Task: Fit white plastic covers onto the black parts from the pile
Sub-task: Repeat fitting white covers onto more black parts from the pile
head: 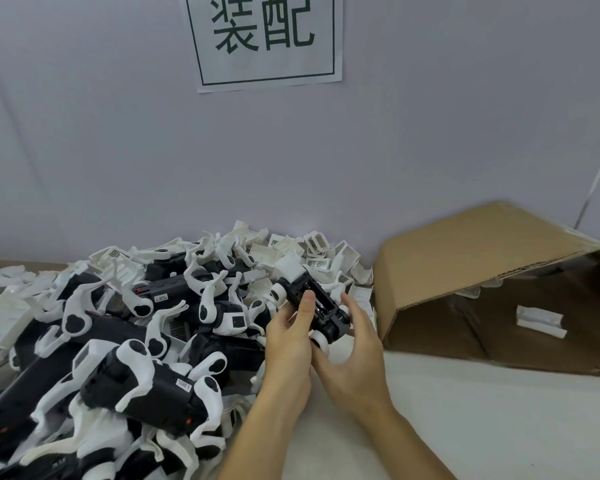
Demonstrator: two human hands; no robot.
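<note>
Both my hands hold one black part point(321, 308) above the table's middle, beside the pile. My left hand point(288, 344) grips it from the left, thumb lying across its open top. My right hand point(355, 355) curls round its right side and underside. A white cover point(291, 268) sits on the part's far end, and white rounded pieces point(321, 344) show beneath it. The pile point(125, 341) of black parts with white leg-like pieces fills the left half. Loose white covers point(312, 258) lie heaped at the back against the wall.
A brown cardboard box point(465, 258) lies tipped on its side at the right, its mouth facing me, with a white piece point(539, 320) inside. A grey wall with a paper sign point(267, 39) stands close behind. The light tabletop point(482, 427) shows at the front right.
</note>
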